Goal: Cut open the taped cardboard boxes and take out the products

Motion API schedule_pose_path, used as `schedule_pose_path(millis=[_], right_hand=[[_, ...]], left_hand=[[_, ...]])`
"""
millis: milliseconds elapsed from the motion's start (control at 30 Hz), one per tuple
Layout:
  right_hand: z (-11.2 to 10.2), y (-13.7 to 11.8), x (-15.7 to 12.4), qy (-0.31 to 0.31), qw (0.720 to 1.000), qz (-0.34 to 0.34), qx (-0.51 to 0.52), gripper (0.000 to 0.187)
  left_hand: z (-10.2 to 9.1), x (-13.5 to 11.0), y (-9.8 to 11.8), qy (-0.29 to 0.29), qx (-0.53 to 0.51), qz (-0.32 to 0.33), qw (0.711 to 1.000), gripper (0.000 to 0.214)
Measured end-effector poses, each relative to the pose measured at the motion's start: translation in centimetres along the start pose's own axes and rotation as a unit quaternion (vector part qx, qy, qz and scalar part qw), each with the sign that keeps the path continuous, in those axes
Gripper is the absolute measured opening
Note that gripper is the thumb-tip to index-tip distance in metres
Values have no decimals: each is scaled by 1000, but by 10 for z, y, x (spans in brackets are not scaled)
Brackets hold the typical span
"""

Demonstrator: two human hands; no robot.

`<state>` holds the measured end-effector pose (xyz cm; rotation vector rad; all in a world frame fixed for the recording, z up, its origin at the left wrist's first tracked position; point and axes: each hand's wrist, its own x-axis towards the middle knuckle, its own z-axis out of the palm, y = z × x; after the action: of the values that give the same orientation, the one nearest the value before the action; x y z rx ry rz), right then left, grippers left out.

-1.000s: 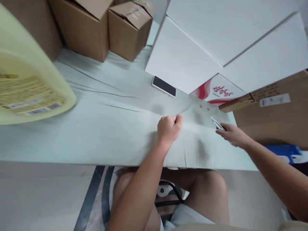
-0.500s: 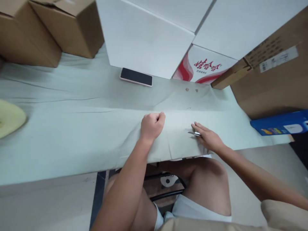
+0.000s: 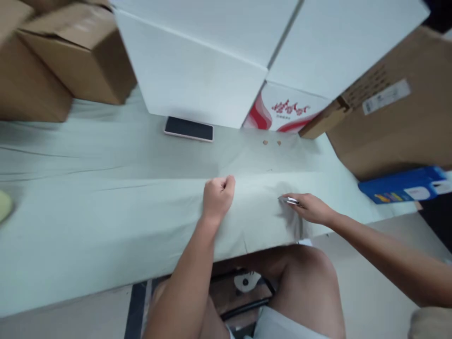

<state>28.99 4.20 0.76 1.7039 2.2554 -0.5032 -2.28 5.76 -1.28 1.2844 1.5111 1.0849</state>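
Observation:
My left hand (image 3: pixel 218 197) is a closed fist resting on the pale green cloth (image 3: pixel 106 207) that covers the table; I cannot make out anything inside it. My right hand (image 3: pixel 310 208) lies low on the cloth a little to the right, fingers together over a small silvery metal tool (image 3: pixel 290 200) whose tip sticks out to the left. Two tiny brown bits (image 3: pixel 271 142) lie on the cloth further back.
A phone (image 3: pixel 189 129) lies face up at the foot of large white boxes (image 3: pixel 197 75). Brown cardboard boxes stand at back left (image 3: pixel 70 61) and right (image 3: pixel 395 113). A blue packet (image 3: pixel 402 185) rests at the right edge. My bare knees show under the table.
The view has swung right, so the yellow jug has almost left the picture. My right hand drew nearer along the cloth with the metal tool. My left fist stayed put.

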Motion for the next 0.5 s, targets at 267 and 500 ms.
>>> schedule_pose_path(millis=[267,500], right_hand=[[-93,-181,113,150,983,-108,-12,44],[-124,-430,229,244,909,-335,-41,28]], left_hand=[[-25,-4,-7,59,-75,-20,995,44],[-60,-8,-14,72,-106,-61,990,46]])
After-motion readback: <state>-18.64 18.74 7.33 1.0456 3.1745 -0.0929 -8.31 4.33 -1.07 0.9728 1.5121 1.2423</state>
